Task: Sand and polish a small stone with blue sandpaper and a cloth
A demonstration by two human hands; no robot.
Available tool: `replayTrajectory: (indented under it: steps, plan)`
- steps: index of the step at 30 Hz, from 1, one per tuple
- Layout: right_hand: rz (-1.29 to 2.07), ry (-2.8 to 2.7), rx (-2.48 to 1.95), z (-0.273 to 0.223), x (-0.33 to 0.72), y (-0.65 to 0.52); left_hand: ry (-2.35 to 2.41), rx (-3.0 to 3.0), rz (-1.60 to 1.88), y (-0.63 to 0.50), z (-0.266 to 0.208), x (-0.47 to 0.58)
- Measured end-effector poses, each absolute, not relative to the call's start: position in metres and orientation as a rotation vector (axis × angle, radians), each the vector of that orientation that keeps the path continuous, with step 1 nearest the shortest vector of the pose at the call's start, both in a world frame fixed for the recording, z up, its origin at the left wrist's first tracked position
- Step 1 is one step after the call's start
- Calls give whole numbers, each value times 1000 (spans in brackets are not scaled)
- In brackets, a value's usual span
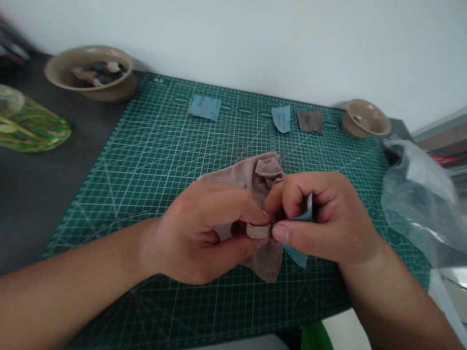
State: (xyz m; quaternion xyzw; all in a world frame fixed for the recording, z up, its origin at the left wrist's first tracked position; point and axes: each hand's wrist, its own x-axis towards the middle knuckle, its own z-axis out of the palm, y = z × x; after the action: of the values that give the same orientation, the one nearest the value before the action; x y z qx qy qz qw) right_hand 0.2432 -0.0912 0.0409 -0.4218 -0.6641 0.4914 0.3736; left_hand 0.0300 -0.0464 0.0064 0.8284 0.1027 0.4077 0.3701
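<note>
Between the thumb and index finger of my left hand (204,228) is a small beige block (258,231) with rounded edges; its material is hard to tell. My right hand (321,218) is closed on a folded piece of blue sandpaper (297,255), whose edges stick out above and below the thumb. The right fingertips are right up against the block's right end. A grey-brown cloth (268,265) lies crumpled under and behind both hands, partly hidden by them.
A green cutting mat (146,150) covers the table. At its far side lie blue sandpaper (205,107), a smaller blue piece (281,119) and a brown piece (310,121). Bowls stand left (124,85) and right (365,121). A jar (40,126) is left, a clear plastic bag (419,189) right.
</note>
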Motion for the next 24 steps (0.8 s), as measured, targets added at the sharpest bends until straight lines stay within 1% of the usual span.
replayTrajectory:
  steps: [19, 24]
  plan:
    - [1415, -1638, -993, 41, 247, -88, 246, 2113, 1040, -48, 8, 29]
    - [1368, -1684, -995, 36, 248, -87, 206, 2235, 998, -43, 10, 28]
